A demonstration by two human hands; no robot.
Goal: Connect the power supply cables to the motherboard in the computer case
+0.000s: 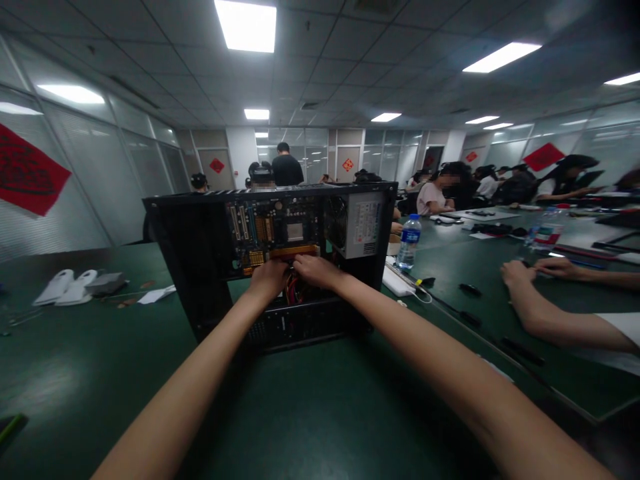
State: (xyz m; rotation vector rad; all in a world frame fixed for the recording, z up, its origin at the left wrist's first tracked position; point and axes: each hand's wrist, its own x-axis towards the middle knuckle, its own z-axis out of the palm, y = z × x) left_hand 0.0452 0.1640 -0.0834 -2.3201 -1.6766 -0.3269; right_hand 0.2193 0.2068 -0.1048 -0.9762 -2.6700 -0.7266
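Note:
An open black computer case stands upright on the dark green table in front of me. Inside it I see a motherboard, a fan and a silver power supply. Both my arms reach into the case. My left hand and my right hand are side by side at a bundle of red and coloured cables below the motherboard. The fingers of both hands are curled into the cables; what exactly each one grips is hidden.
A water bottle stands right of the case, beside a white power strip. Another person's forearms and hands rest on the table at right, among black tools. White objects lie at far left. Several people sit behind.

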